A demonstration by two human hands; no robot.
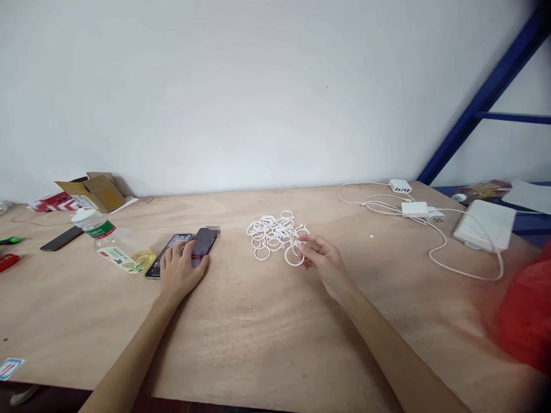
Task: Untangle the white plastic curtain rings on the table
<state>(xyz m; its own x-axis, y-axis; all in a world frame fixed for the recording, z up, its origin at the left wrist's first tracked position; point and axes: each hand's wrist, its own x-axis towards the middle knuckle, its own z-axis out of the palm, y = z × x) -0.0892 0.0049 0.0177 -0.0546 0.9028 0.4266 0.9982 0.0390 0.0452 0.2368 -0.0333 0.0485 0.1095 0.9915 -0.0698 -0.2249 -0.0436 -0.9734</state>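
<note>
A heap of white plastic rings (274, 234) lies on the wooden table (258, 332). My right hand (323, 259) is at the heap's right edge, fingers pinched round one white ring (294, 254). My left hand (181, 269) lies flat with fingers spread over two dark phones (201, 242) that sit side by side. A plastic bottle (114, 241) with a little yellow liquid lies on its side just left of the phones.
At the back left are an open cardboard box (94, 192), a red-and-white packet, another dark phone (61, 238) and a green-handled tool. White chargers with cables (415, 209) and a white flat device (486, 225) lie at the right. Something red and blurred (527, 312) fills the right edge. A blue metal frame (486, 94) rises behind.
</note>
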